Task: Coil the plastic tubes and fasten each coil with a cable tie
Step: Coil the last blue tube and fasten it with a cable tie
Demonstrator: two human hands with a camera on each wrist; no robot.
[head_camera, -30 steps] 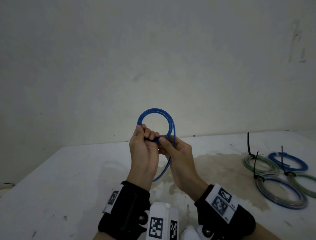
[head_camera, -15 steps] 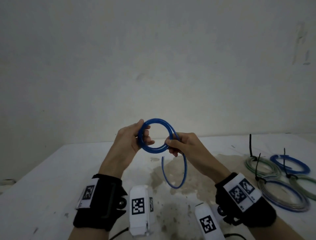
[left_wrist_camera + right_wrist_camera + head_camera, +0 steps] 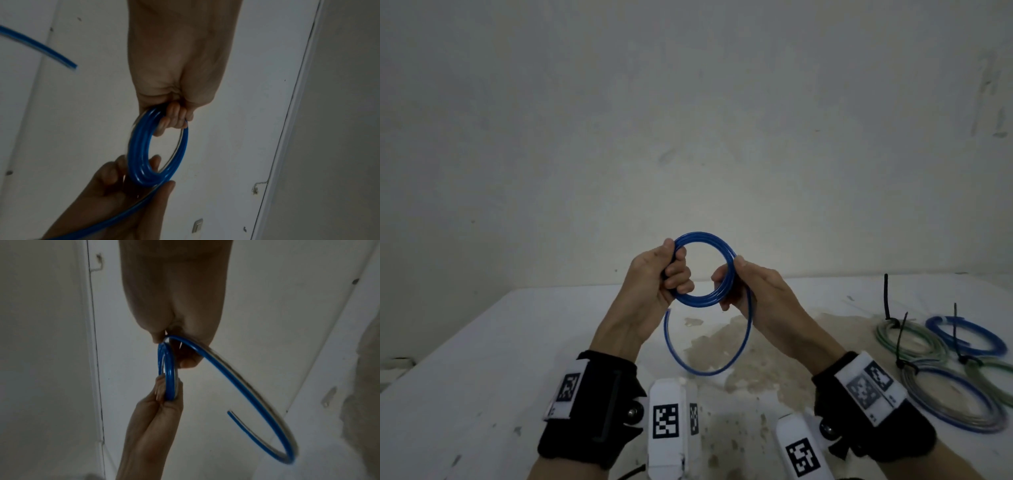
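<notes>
I hold a blue plastic tube (image 3: pixel 703 240) up above the table, wound into a small coil of several turns. My left hand (image 3: pixel 671 270) grips the coil's left side with fingers curled through the ring (image 3: pixel 174 116). My right hand (image 3: pixel 732 284) pinches the coil's right side (image 3: pixel 166 344). From that hand the tube's free tail (image 3: pixel 709 371) hangs in a loose loop, its cut end (image 3: pixel 229 412) pointing up. Both wrist views show the coil (image 3: pixel 141 155) edge-on between the two hands.
On the white table (image 3: pixel 482 359), at the right, lie several finished coils: a green one (image 3: pixel 909 342), a blue one (image 3: pixel 962 337) and a larger blue-grey one (image 3: pixel 955 401), each with a black cable tie (image 3: pixel 887 298). A brownish stain (image 3: pixel 774 342) marks the middle of the table.
The hands have moved apart and turned the coil face-on. Another turn has gone onto the coil, and the hanging tail now curves into a wider loop below it.
</notes>
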